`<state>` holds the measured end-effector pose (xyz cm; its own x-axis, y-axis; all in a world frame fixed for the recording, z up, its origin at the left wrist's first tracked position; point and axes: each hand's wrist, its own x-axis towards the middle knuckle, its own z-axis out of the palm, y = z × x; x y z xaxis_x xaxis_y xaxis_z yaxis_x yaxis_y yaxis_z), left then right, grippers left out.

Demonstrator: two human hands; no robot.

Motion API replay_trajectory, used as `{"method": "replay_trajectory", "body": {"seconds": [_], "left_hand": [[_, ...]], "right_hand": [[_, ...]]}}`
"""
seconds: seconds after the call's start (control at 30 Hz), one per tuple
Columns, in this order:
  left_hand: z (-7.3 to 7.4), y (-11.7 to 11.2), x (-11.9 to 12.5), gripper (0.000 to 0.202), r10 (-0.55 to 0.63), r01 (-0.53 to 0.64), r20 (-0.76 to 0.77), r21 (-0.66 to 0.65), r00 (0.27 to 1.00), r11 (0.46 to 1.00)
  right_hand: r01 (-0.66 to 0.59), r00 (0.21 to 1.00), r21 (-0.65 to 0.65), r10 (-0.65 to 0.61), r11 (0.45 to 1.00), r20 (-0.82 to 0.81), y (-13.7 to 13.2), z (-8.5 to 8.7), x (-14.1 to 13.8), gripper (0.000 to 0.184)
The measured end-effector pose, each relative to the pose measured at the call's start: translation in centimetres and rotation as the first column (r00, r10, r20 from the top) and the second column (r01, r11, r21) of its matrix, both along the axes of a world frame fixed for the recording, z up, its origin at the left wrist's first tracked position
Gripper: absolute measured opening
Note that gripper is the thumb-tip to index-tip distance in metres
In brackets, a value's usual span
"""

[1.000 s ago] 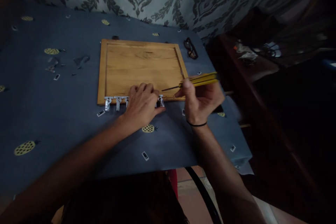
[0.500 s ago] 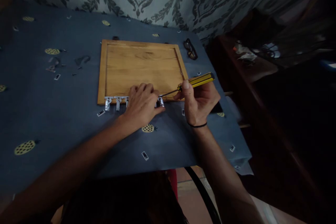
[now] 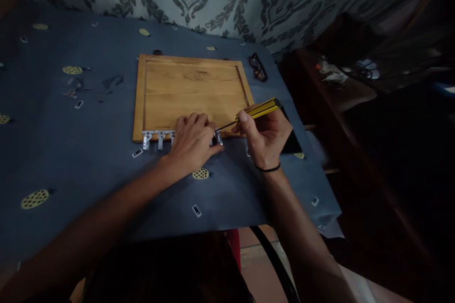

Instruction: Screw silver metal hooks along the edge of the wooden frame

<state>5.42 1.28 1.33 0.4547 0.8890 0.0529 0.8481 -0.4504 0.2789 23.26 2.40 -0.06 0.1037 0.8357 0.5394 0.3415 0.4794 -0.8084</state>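
A wooden board (image 3: 192, 90) with a raised frame lies flat on a blue patterned cloth (image 3: 64, 161). A row of silver metal hooks (image 3: 152, 138) lines its near edge. My left hand (image 3: 194, 141) rests over the middle of that row, fingers curled down on the hooks and the board's edge. My right hand (image 3: 265, 135) grips a yellow-handled screwdriver (image 3: 254, 112). Its dark tip points left and down at the rightmost hook (image 3: 218, 138), right beside my left fingertips.
Small screws and metal bits (image 3: 76, 90) lie scattered on the cloth at the left. Dark glasses (image 3: 258, 67) sit by the board's far right corner. The table's right edge drops to a dark wooden shelf (image 3: 337, 90) with clutter. A patterned curtain hangs behind.
My right hand has brought the screwdriver down and to the left, so its tip now sits at the rightmost hook. My left hand has stayed put on the hooks.
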Motion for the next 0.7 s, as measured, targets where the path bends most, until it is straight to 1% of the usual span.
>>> {"method": "replay_trajectory", "body": {"seconds": [0.1,0.2,0.27,0.43,0.57,0.7], "left_hand": [[0.2,0.0,0.0,0.040,0.001,-0.001,-0.007,-0.009,1.000,1.000],[0.3,0.0,0.0,0.038,-0.002,0.001,-0.010,-0.013,1.000,1.000],[0.2,0.0,0.0,0.038,-0.004,0.003,-0.009,-0.014,1.000,1.000],[0.1,-0.1,0.0,0.038,-0.003,0.003,0.000,0.006,1.000,1.000],[0.1,0.0,0.0,0.038,-0.005,0.004,-0.011,-0.009,1.000,1.000],[-0.1,-0.1,0.0,0.037,-0.002,0.002,-0.007,0.027,1.000,1.000]], "right_hand": [[-0.094,0.995,-0.082,0.090,0.992,-0.053,0.0,0.9,0.3,0.036],[-0.208,0.974,-0.158,0.190,0.965,-0.119,-0.1,1.5,1.0,0.037],[-0.244,0.966,-0.190,0.220,0.951,-0.136,-0.2,1.6,1.3,0.038],[-0.195,0.978,-0.223,0.172,0.955,-0.117,-0.3,1.7,1.3,0.042],[-0.113,0.993,-0.185,0.103,0.976,-0.062,-0.4,1.6,0.6,0.042],[-0.031,0.999,-0.111,0.028,0.993,-0.030,-0.3,1.3,0.1,0.040]]}}
